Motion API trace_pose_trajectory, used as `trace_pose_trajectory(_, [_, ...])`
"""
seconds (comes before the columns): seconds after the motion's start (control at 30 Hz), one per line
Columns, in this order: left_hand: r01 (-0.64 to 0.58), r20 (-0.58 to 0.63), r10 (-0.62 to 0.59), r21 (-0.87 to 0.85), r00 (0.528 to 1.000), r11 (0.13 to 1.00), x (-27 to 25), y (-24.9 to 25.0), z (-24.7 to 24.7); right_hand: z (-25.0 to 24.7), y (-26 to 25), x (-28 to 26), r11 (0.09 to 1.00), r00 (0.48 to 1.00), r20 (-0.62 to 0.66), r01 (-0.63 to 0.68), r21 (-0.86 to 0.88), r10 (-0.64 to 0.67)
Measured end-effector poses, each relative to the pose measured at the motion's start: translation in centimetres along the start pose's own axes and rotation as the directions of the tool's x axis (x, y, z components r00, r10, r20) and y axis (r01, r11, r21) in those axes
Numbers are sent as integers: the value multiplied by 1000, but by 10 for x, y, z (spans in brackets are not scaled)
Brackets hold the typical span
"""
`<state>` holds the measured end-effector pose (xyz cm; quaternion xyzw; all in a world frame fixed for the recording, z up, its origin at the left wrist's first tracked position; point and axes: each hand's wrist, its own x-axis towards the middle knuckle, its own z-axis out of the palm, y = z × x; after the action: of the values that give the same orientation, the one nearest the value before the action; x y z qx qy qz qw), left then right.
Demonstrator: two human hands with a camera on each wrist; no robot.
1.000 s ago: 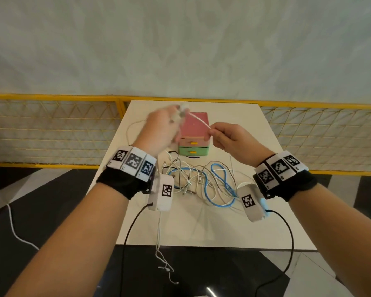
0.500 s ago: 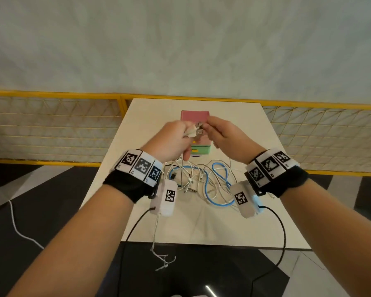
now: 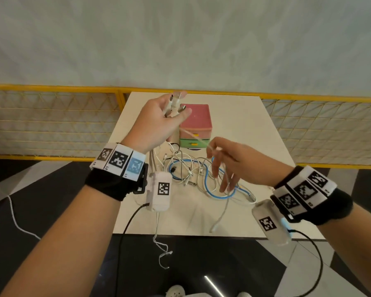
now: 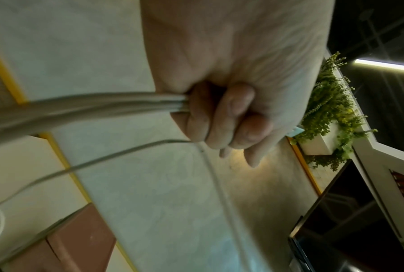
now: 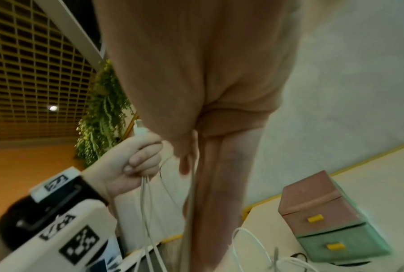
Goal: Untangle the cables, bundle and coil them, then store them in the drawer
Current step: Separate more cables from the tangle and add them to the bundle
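My left hand (image 3: 159,125) is raised above the table's far left and grips a bunch of white cable ends (image 3: 173,105), plugs pointing up. In the left wrist view its curled fingers (image 4: 219,114) clamp the white strands (image 4: 91,104). One white cable (image 3: 193,136) runs from it down to my right hand (image 3: 229,159), which pinches it between thumb and downward-pointing fingers (image 5: 219,165). A tangle of white and blue cables (image 3: 193,174) lies on the table under both hands. The small drawer box (image 3: 195,121), pink above green with yellow handles, stands behind the tangle, both drawers closed.
The cream table (image 3: 255,136) ends at a front edge (image 3: 201,234), where a thin white cord (image 3: 161,249) dangles over the dark floor. A yellow mesh railing (image 3: 51,125) runs behind the table. A planter with greenery (image 4: 331,103) shows in the wrist views.
Half a second ago both hands met in front of the drawer box. My left hand has risen up and left with the plugs; my right has dropped down and right along the white cable.
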<state>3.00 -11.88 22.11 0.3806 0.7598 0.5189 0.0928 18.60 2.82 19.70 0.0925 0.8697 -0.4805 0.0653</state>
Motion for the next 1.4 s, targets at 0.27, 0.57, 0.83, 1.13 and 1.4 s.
trace_pose_trajectory(0.27, [-35, 331, 62, -87, 942, 996, -18, 21, 16, 4, 16, -11, 883, 998, 25, 66, -464, -62])
trace_pose_trajectory(0.57, [-192, 353, 258, -211, 899, 958, -24, 42, 22, 43, 6, 2, 943, 950, 71, 310, -119, -303])
trace_pose_trajectory(0.83, [-140, 172, 204, -321, 964, 936, -25, 37, 2, 64, 63, 10, 979, 998, 62, -2, -206, 15])
trace_pose_trajectory(1.13, [-71, 141, 149, -449, 979, 890, -21, 23, 8, 50, 48, -15, 967, 954, 176, -253, 27, 244])
trace_pose_trajectory(1.4, [-34, 336, 72, -118, 939, 992, -31, 18, 39, 37, 35, -33, 974, 978, 107, -163, -158, 181])
